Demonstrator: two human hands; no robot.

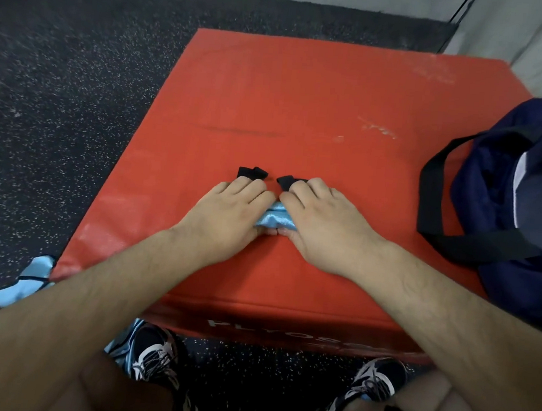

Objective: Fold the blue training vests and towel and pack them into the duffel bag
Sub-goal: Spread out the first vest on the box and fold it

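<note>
A light blue training vest (275,217), rolled into a small tight bundle, lies on the red padded box (303,104). Its black trim ends (252,172) stick out past my fingers. My left hand (227,211) and my right hand (322,222) lie side by side over the bundle, fingers curled round it, thumbs meeting at its near side. The navy duffel bag (529,199) sits at the box's right edge, unzipped, with its black straps (432,198) draped toward me. More light blue vest fabric (27,283) hangs at my left knee.
The red box stands on dark speckled rubber flooring (62,75). A pale wall (520,30) runs behind and to the right. My knees and black-and-white sneakers (154,358) are just below the box's front face.
</note>
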